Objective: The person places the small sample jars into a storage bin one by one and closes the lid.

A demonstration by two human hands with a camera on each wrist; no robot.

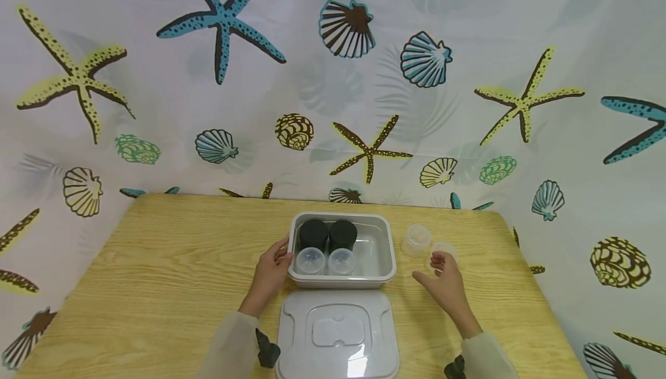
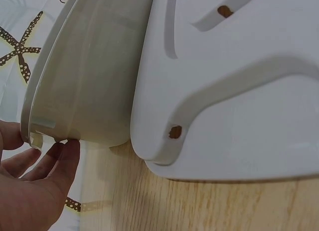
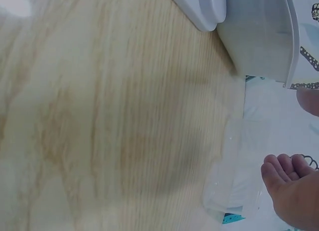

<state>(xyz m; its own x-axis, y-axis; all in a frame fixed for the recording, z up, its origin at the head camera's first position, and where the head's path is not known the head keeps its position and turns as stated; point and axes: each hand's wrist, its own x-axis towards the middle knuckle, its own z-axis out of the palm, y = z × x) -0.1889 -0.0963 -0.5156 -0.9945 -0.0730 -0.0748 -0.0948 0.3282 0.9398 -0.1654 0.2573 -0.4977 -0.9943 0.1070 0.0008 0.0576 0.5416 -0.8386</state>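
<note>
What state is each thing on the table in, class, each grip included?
Tub: open, partly filled
Lid: off the tub, lying flat on the table
Two black containers: inside the tub, side by side
Two inner clear containers: inside the tub, capped or not unclear
Two loose clear containers: outside, right of the tub
Left grip: holding the tub's rim
Right grip: holding nothing

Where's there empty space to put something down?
The biggest bare patch is the yellow wooden table left of the left hand. There's more right of the right hand, and inside the open grey plastic box, right of its two black round containers. Crowded: the box's left part, and by the right hand, where two clear plastic cups stand.
</note>
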